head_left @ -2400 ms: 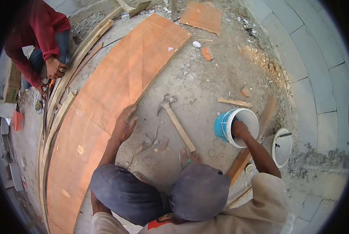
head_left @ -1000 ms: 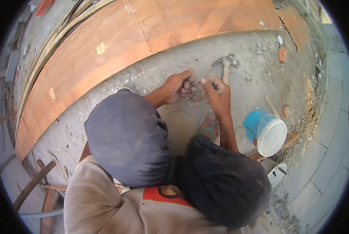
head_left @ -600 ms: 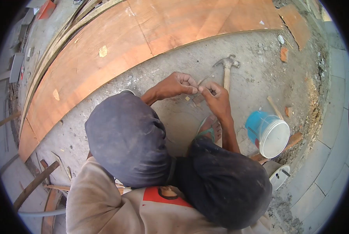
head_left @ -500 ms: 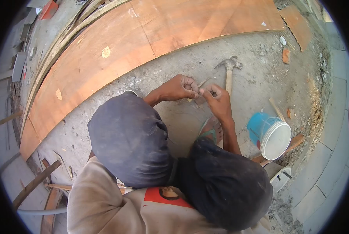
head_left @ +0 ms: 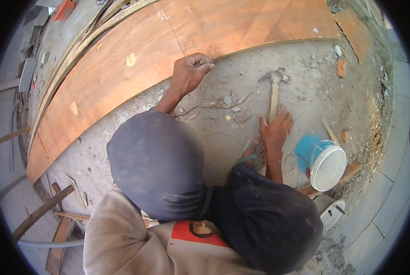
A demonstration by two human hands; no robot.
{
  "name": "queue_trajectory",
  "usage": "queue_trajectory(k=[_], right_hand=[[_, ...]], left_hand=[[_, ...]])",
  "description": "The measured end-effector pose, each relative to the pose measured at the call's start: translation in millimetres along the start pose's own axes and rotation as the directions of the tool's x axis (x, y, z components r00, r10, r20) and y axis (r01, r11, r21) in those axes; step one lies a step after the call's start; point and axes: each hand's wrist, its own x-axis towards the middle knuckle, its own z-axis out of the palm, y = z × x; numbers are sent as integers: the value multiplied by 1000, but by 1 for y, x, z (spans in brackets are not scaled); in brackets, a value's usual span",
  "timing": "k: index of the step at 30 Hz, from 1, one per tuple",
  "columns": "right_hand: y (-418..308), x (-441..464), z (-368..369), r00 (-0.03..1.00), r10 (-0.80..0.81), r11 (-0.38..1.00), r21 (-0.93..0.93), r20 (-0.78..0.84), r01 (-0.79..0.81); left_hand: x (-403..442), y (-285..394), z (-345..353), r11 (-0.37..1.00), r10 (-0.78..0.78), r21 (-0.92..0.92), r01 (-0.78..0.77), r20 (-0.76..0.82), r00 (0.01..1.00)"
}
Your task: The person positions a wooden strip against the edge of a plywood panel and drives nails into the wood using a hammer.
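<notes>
Above centre in the frame, the left hand has moved to the board, fingertips together, any contents unclear. Right of centre, the right hand has reached the grounded hammer, fingers apart around its lower end; the work now seems to span both.

Dusty grey ground bears a wooden-handled metal claw hammer, a long orange-brown wooden panel and an orange brick fragment.
</notes>
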Motion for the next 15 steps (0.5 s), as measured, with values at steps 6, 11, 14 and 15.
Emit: queue_trajectory(k=[6, 11, 14, 15], right_hand=[[30, -21, 33, 809, 382, 830, 218, 447, -513], [18, 5, -14, 539, 227, 132, 523, 811, -842], [-9, 9, -42, 654, 44, -166, 651, 755, -741], [-18, 14, -49, 652, 43, -166, 649, 757, -742]], left_hand=[[49, -47, -15, 970, 242, 46, -239, -271, 932], [48, -48, -6, 978, 198, -14, -206, -228, 953], [55, -55, 1, 961, 274, 28, -276, -244, 930], [56, -56, 3, 962, 272, 28, -273, -244, 931]])
